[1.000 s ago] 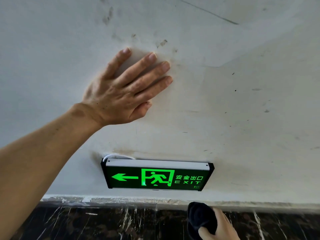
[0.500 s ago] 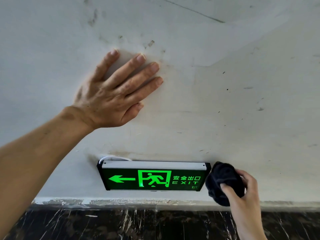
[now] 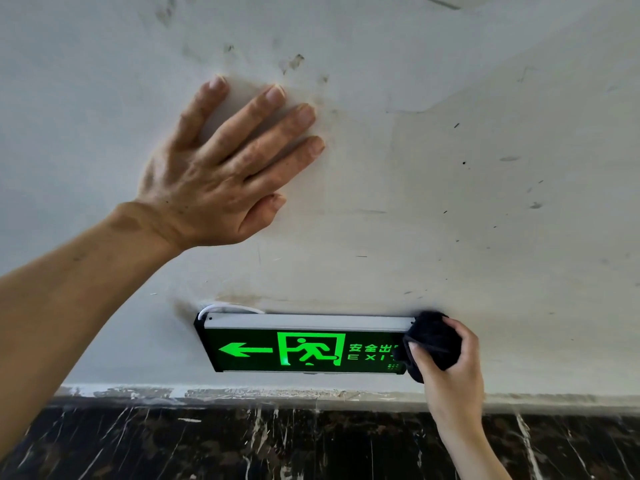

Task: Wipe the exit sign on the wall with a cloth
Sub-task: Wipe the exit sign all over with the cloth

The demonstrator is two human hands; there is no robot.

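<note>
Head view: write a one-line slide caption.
Right hand presses a bunched black cloth against the green-lit rectangular exit sign.

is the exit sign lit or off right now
Lit. The black rectangular exit sign shows a glowing green arrow, running figure and lettering; its right end is covered by the bunched black cloth in the right hand.

The exit sign (image 3: 304, 344) is mounted low on the wall (image 3: 450, 202), just above the skirting (image 3: 242, 441). The left hand (image 3: 214, 181) lies flat on the wall above the sign's left end. The right hand (image 3: 450, 368) presses a cloth (image 3: 433, 339) over the sign's right end.
</note>
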